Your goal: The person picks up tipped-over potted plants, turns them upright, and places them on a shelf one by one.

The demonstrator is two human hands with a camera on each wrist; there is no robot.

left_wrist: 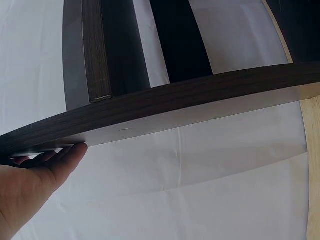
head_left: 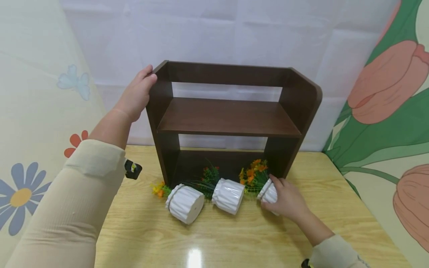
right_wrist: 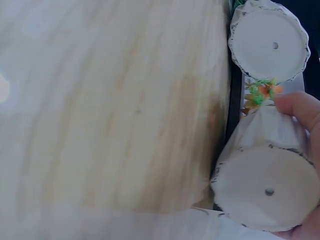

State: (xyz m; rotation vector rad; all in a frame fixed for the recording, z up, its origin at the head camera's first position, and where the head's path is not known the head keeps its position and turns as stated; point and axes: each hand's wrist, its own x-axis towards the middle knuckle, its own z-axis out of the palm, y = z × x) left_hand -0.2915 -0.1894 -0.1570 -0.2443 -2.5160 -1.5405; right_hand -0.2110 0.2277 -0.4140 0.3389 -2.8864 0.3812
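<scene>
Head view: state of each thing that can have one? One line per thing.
Shelf: standing upright on the table.
Left pot: tipped on its side, base toward the camera.
Middle pot: tipped on its side.
Right pot: tipped, gripped.
Left hand: touching the shelf's left side panel.
Right hand: gripping the right pot.

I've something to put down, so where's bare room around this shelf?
The brown shelf has a bare upper board between its side panels, and the wood-grain tabletop is bare in front of the three white flowerpots. Crowded: the shelf's lower front, where those lie tipped and the right hand grips the rightmost.
</scene>
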